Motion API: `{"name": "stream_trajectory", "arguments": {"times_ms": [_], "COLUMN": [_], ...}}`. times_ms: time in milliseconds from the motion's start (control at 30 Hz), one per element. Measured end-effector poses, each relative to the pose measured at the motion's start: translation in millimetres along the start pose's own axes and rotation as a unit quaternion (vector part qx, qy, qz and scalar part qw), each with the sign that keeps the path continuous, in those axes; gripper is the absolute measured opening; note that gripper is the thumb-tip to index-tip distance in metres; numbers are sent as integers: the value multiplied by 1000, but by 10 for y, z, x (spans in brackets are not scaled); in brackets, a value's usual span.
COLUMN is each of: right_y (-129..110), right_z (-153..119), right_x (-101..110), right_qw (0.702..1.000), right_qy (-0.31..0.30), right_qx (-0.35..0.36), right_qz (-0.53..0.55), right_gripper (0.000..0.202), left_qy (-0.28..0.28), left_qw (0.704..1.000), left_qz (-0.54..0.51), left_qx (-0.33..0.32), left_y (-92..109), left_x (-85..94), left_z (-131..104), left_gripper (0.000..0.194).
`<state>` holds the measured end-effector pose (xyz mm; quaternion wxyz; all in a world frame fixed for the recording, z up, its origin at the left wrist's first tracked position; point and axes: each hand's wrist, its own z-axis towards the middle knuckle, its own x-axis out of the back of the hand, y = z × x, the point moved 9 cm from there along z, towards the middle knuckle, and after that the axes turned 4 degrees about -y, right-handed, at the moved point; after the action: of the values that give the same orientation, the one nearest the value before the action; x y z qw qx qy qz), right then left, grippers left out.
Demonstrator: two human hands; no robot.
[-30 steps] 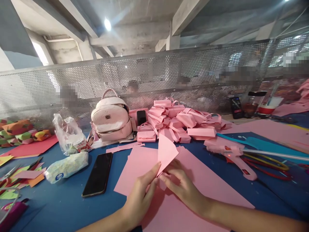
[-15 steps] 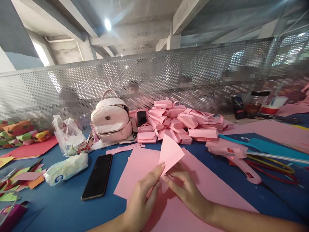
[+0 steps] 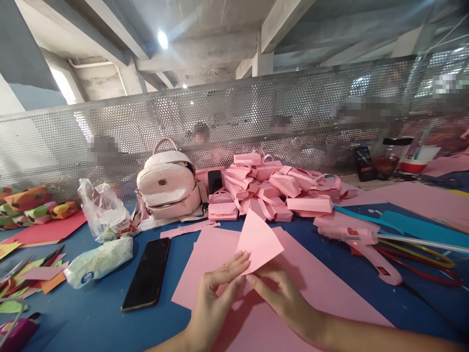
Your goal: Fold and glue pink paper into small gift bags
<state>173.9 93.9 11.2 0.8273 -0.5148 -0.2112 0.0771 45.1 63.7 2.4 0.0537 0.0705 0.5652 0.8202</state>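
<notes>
The black phone (image 3: 145, 275) lies on the blue table (image 3: 91, 317), just left of the pink sheets (image 3: 190, 266), leaving the folding spot free. Now the left hand (image 3: 216, 293), fingers pinching the folded pink paper (image 3: 259, 242) near its lower point, seems to steady the fold above the sheets. The right hand (image 3: 289, 300) grips its underside, thumb near the point, probably pressing the crease. Rightward, the glue gun (image 3: 366, 244) rests well apart, presumably keeping its nozzle away from the fingers.

Centre, folded piece (image 3: 260, 242): matt smooth paper; lower left, phone (image 3: 146, 274): glossy black; upper middle, barrier (image 3: 234, 112): perforated, probably metal.
</notes>
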Motion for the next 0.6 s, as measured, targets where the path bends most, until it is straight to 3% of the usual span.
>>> {"name": "stream_trajectory", "arguments": {"times_ms": [467, 600], "right_y": [32, 17], "right_z": [0, 2], "right_x": [-97, -76], "right_qw": [998, 998], "right_qy": [-60, -51], "right_qx": [-18, -15], "right_qz": [14, 23], "right_gripper": [39, 40], "left_qy": [-2, 4], "left_qw": [1000, 1000], "left_qz": [9, 8], "left_qx": [-4, -2], "left_y": [-2, 5], "left_x": [12, 13], "left_z": [1, -4], "left_gripper": [26, 26]}}
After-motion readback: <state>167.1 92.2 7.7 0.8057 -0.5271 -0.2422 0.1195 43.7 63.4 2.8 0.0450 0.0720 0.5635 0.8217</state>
